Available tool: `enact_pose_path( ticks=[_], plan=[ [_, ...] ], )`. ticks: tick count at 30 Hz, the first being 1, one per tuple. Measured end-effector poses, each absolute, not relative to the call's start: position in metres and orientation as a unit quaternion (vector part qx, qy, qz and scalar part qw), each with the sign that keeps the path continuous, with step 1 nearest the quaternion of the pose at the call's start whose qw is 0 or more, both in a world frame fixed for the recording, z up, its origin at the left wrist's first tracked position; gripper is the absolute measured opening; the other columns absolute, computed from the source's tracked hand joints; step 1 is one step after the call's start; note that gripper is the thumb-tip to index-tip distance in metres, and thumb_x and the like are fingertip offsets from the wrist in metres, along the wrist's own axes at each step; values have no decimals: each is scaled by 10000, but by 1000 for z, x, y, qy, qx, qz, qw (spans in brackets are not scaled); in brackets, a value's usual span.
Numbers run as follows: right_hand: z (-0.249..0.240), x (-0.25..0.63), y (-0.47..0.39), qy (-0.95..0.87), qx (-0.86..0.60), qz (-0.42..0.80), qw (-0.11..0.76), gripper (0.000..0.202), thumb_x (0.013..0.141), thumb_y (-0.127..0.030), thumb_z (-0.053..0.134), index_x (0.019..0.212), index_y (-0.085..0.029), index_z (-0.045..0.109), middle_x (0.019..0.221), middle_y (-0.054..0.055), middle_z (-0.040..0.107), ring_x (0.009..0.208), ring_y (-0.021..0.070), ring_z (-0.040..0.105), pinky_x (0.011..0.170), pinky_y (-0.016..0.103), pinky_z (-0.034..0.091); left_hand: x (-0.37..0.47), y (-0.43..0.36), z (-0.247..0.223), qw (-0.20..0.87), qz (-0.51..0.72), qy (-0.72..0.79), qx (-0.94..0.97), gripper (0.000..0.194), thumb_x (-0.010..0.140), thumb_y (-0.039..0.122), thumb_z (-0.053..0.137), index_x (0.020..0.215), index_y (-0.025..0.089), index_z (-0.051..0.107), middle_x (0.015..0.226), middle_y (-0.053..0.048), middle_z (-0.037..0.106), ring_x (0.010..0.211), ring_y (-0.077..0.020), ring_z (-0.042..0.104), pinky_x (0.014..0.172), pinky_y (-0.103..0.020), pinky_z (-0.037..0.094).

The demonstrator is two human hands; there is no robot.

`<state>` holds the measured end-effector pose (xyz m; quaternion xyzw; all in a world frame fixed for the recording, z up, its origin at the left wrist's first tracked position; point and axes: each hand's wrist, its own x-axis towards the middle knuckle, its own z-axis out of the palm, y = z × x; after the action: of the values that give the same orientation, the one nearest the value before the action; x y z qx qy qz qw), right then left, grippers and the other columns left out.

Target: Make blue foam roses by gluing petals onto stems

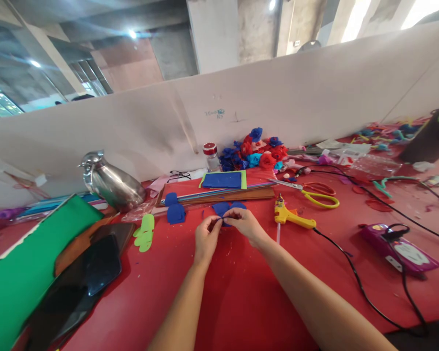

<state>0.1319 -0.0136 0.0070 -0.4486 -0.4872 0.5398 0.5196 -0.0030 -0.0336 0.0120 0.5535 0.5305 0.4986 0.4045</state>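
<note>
Desk, red, bare across the lower middle of the frame. Item, centre: one small blue piece, thin and dark, held just above the desk between the fingertips of both hands; its exact shape is hidden by the fingers. Left hand: grip closed to a fine pinch on the piece's left end. Right hand: grip likewise pinched, on the right end, the two sets of fingertips nearly meeting. Just behind the hands: loose blue cutouts, partly covered. Left of centre: a short blue stack, and lower, green strips lying overlapped. Right of centre: yellow glue gun, on its side, cord trailing to the lower right; above it, scissors with blades parted. Upper centre: a heap of paper-like flowers, red and blue, beside a red-lidded jar. Handling note, by judgement: so slight a piece asks for light, even pressure from both sides, small turns of the thumbs rather than pulls, and wrists kept low for steadiness (a hard squeeze would likely crease it). The loose pieces behind are best left flat, clear of the knuckles, and the glue gun's nozzle clear of the right forearm.
</note>
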Motion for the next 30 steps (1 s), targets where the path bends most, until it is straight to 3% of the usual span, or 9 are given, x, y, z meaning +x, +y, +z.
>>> enact_pose_path(
  ticks=[6,13,22,27,30],
  plan=[
    [4,128,-15,-477,-458,526,534,285,618,-279,666,888,-186,647,765,10,651,728,156,583,687,283,461,-1,-34,13,443,536,520,496,255,704,377,632,834,157,648,749,-15,661,663,-125,569,653,-233,437],
    [5,127,-15,-476,-459,534,526,159,615,-317,628,713,-193,642,696,9,652,687,164,579,693,298,442,1,-37,16,450,520,523,504,256,696,371,635,832,155,651,758,-26,676,666,-133,581,656,-240,443],
    [7,133,-14,-464,-467,501,561,209,630,-375,609,742,-199,606,612,-28,573,567,127,502,574,268,386,1,-39,14,403,504,534,547,195,752,320,571,806,150,650,726,-40,685,674,-148,610,668,-251,468],
    [7,136,-14,-500,-471,511,518,234,609,-368,646,749,-181,664,664,1,631,614,138,537,617,278,403,1,-38,10,373,490,543,570,311,762,330,587,1015,163,652,881,-56,699,658,-124,593,645,-235,465],
    [6,135,-17,-508,-465,515,511,225,600,-369,647,725,-183,668,678,10,651,644,151,570,647,288,429,3,-37,9,363,481,548,580,249,764,271,575,963,161,677,880,-57,708,693,-127,603,673,-233,467]
  ],
)
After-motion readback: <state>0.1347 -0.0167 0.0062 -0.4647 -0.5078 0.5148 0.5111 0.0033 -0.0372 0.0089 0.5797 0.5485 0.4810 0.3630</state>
